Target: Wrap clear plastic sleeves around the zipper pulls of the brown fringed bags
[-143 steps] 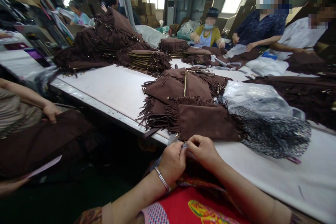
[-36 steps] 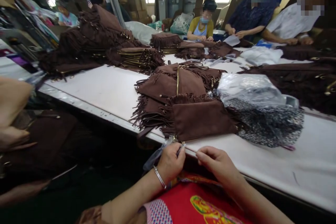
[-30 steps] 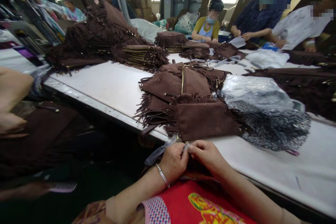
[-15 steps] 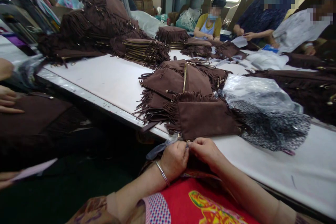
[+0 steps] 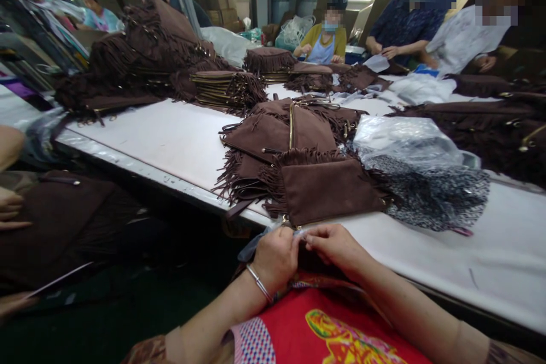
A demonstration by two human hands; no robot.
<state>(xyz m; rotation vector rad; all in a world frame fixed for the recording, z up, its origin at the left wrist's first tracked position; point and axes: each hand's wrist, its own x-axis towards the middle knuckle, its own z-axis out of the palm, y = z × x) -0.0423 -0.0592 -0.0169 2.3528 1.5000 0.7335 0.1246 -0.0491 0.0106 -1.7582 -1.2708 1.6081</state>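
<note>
At the table's front edge, my left hand (image 5: 277,256) is closed, with a strip of translucent plastic film (image 5: 252,247) sticking out behind it. My right hand (image 5: 335,245) pinches right beside it, thumb against fingers; the small thing between its fingertips cannot be made out. Just beyond both hands lies a brown fringed pouch (image 5: 328,190), its zipper edge towards me and a metal ring (image 5: 285,219) at its near left corner. Under and behind this pouch is a heap of similar brown pouches (image 5: 256,136) with gold zippers.
Clear plastic bags (image 5: 405,139) and a black-and-white speckled piece (image 5: 443,196) lie right of the pouches on the white table (image 5: 145,136). Stacked pouches (image 5: 222,88) stand farther back. Co-workers sit across the table; another person's hand (image 5: 11,207) rests on brown material at left.
The view has shifted slightly, so the table and pouches sit a little farther left. My hands stay together at the pouch's near edge. At left, the other person's hand has moved lower.
</note>
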